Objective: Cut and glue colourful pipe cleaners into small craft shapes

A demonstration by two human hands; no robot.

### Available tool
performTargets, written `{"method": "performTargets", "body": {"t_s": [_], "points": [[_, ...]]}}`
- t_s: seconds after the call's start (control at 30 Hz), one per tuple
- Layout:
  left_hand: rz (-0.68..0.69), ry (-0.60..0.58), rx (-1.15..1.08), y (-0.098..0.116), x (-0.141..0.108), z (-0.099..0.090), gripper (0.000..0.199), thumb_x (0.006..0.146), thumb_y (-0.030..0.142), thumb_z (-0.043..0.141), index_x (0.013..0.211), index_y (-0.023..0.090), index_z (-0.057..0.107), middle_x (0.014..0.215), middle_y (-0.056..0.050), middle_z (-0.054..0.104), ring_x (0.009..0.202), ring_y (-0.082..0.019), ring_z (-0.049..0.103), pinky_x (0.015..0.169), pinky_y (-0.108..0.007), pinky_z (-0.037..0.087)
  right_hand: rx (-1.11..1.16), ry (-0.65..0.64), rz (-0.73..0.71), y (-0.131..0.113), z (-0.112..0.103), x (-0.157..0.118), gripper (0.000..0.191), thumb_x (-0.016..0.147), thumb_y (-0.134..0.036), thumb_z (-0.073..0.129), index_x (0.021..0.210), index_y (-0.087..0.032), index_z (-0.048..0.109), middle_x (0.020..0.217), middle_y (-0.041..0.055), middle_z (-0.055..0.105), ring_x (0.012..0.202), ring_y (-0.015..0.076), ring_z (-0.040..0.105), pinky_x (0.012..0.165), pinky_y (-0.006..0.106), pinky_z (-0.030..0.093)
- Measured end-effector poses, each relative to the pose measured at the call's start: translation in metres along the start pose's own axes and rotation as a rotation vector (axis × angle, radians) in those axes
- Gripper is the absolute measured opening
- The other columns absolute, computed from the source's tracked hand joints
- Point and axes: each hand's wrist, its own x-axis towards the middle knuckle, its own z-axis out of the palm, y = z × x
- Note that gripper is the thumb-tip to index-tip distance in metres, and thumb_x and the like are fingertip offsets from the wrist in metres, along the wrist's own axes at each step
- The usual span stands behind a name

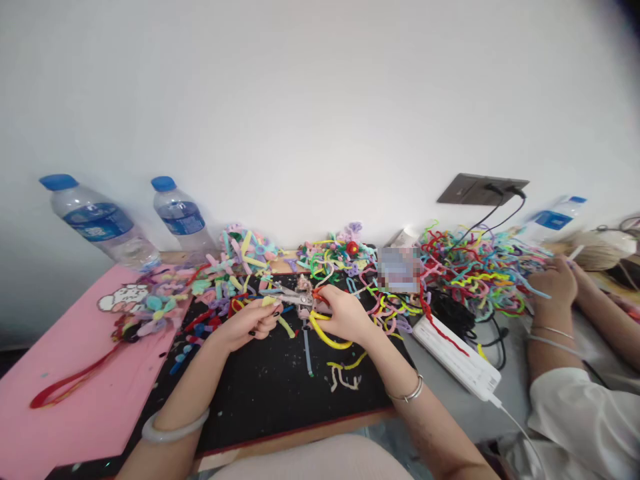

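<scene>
Left hand (255,321): fingertips pinched together on a small pale-yellow fuzzy piece (271,302), right by the blades.
Right hand (347,317): curled round the orange-red handle of silver metal scissors (303,301).
Scissors: between the hands, above the rectangular black mat (270,393), tips toward the left hand, blades looking parted.
Thick yellow loop (330,342): below the right hand; whether it belongs to the scissors, I cannot tell.
Fingertip risk: the blades lie so near the pinching fingers that closing them with the grip unmoved could nick skin.
Piece risk: being small and soft, it could probably slip or bend aside rather than cut cleanly, if held loosely.
Stray-cut risk: the thin grey-blue fuzzy strip (307,350) lies near the scissors; a lowered blade might catch it.
</scene>
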Motion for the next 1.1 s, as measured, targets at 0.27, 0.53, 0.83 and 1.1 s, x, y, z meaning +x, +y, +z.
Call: {"method": "performTargets", "body": {"t_s": [0.27, 0.53, 0.83, 1.1], "points": [[-0.033, -0.016, 0.019, -0.005, 0.002, -0.004, 0.036, 0.080, 0.048, 0.063, 0.075, 0.018, 0.043, 0.050, 0.013, 0.018, 0.043, -0.004, 0.009, 0.038, -0.016, 0.009, -0.002, 0.011, 0.015, -0.004, -0.002, -0.004, 0.025, 0.072, -0.033, 0.068, 0.089, -0.019, 0.057, 0.085, 0.0020, 0.061, 0.070, 0.0145, 0.055, 0.059, 0.024, 0.034], [-0.055, -0.030, 0.024, -0.006, 0.003, -0.004, 0.039, 0.079, 0.048, 0.065, 0.071, 0.019, 0.040, 0.049, 0.013, 0.020, 0.042, -0.003, 0.009, 0.038, -0.017, 0.009, 0.049, 0.018, 0.023, -0.012, -0.001, -0.007, 0.016, 0.070, -0.024, 0.067, 0.078, -0.020, 0.055, 0.076, -0.0023, 0.056, 0.066, 0.0118, 0.049, 0.059, 0.022, 0.031], [-0.087, -0.086, 0.010, -0.001, -0.002, -0.002, 0.044, 0.079, 0.048, 0.065, 0.063, 0.019, 0.035, 0.048, 0.012, 0.020, 0.041, -0.003, 0.010, 0.038, -0.018, 0.007, 0.001, -0.040, 0.033, -0.005, 0.000, -0.010, 0.019, 0.069, -0.028, 0.067, 0.072, -0.020, 0.050, 0.073, -0.0026, 0.052, 0.063, 0.0114, 0.044, 0.058, 0.022, 0.029], [-0.159, -0.137, 0.031, 0.001, -0.005, -0.002, 0.046, 0.077, 0.050, 0.065, 0.061, 0.018, 0.036, 0.048, 0.011, 0.020, 0.041, -0.003, 0.010, 0.038, -0.019, 0.005, -0.041, -0.104, -0.020, -0.004, -0.002, -0.010, 0.018, 0.070, -0.029, 0.066, 0.074, -0.020, 0.051, 0.074, -0.0018, 0.054, 0.064, 0.0120, 0.046, 0.059, 0.022, 0.029]]}}
